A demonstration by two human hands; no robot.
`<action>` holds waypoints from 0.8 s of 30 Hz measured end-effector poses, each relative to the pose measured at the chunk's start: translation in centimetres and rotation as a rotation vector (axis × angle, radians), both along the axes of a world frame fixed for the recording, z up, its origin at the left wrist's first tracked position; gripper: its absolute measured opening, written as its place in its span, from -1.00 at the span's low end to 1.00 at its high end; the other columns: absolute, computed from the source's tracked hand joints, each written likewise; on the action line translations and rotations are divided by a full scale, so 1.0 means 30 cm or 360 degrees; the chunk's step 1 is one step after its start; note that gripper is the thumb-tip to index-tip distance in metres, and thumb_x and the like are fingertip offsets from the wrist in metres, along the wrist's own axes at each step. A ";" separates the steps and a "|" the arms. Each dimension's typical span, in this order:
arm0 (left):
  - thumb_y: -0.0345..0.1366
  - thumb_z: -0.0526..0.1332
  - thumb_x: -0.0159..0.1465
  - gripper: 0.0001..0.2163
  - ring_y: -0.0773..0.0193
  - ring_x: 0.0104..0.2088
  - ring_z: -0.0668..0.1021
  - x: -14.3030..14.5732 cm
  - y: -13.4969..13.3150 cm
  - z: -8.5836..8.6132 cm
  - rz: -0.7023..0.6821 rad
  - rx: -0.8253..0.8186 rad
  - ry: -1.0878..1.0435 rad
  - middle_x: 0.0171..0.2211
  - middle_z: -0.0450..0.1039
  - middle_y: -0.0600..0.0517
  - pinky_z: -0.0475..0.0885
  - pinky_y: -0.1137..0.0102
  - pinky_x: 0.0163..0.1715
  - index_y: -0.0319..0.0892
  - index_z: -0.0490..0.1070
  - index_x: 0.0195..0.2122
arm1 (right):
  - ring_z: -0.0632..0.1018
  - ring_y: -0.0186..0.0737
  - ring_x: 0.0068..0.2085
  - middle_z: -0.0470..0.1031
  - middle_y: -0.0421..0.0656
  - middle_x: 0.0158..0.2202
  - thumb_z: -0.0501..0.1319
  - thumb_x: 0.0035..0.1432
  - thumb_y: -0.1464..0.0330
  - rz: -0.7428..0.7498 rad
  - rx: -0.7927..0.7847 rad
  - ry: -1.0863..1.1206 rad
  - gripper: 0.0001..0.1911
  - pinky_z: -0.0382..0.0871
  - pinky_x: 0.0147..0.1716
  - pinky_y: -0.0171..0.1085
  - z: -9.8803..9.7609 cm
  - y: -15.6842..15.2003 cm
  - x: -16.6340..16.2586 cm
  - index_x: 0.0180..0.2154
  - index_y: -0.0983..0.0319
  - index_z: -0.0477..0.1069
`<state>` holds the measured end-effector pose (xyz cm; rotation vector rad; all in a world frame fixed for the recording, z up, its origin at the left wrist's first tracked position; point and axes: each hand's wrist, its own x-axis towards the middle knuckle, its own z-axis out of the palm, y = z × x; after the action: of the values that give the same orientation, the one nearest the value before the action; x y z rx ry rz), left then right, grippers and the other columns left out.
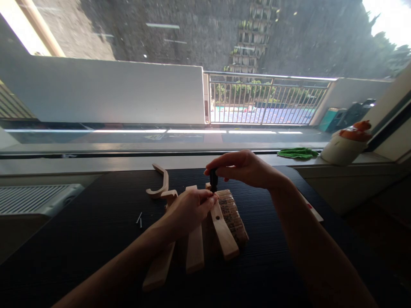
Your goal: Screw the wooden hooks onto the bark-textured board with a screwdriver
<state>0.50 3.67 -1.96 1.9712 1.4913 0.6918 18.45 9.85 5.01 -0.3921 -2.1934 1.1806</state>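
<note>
My right hand [244, 169] is closed at the fingertips around the black handle of an upright screwdriver [213, 179]. Just below, my left hand [191, 209] pinches near the tool's lower end, at the top of a pale wooden piece [224, 237] with a dark round hole. What the left fingertips grip is too small to make out. That wooden piece lies against a ridged, printed brown bundle [233, 216]. Under and beside my left arm rest two more wooden pieces, a middle slat [195, 252] and a left slat [159, 269]. A curved wooden hook [163, 184] lies beyond my left hand.
Several screws [140, 220] lie left on the black table [105, 239]. Along the windowsill are a green cloth [297, 153] and a white pot [342, 147] with an orange figure on it. A flat pale piece [313, 209] lies at the right edge; a radiator [35, 199] stands left.
</note>
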 end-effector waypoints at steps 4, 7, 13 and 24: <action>-0.08 -0.02 0.22 -0.65 0.31 -0.46 0.46 -0.001 0.001 -0.007 -0.0013 0.0002 -0.0022 -0.47 0.47 0.06 0.27 0.47 -0.48 -0.16 0.47 -0.27 | 0.50 -0.29 -0.22 0.51 -0.09 -0.22 0.17 0.07 0.40 -0.0014 -0.0045 0.0051 -0.76 0.41 -0.25 -0.28 -0.006 0.002 -0.006 -0.18 0.31 0.44; -0.08 -0.02 0.22 -0.65 0.33 -0.49 0.44 -0.001 -0.003 -0.006 -0.0012 -0.0006 -0.0016 -0.49 0.45 0.07 0.24 0.48 -0.52 -0.16 0.47 -0.29 | 0.51 -0.28 -0.23 0.52 -0.11 -0.25 0.22 0.02 0.40 -0.0066 -0.0067 0.0080 -0.78 0.42 -0.21 -0.24 -0.010 0.005 -0.007 -0.23 0.30 0.46; -0.09 -0.01 0.21 -0.66 0.36 -0.58 0.37 0.004 -0.010 0.006 0.0022 -0.0011 0.0019 -0.57 0.40 0.07 0.18 0.49 -0.60 -0.17 0.48 -0.31 | 0.52 -0.27 -0.26 0.52 -0.13 -0.31 0.28 -0.05 0.35 -0.0161 -0.0034 0.0067 -0.77 0.42 -0.22 -0.22 -0.026 0.017 -0.011 -0.28 0.30 0.44; -0.10 -0.02 0.22 -0.66 0.35 -0.55 0.39 0.005 -0.007 0.009 0.0023 0.0009 0.0013 -0.55 0.41 0.07 0.21 0.49 -0.56 -0.17 0.48 -0.29 | 0.45 -0.27 -0.13 0.47 -0.11 -0.13 0.14 0.11 0.36 -0.0107 0.0067 -0.0039 -0.71 0.37 -0.18 -0.25 0.007 -0.001 0.014 -0.11 0.26 0.42</action>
<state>0.66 3.46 -1.69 1.9718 1.5113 0.6956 18.87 9.81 5.21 -0.4608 -2.2046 1.0973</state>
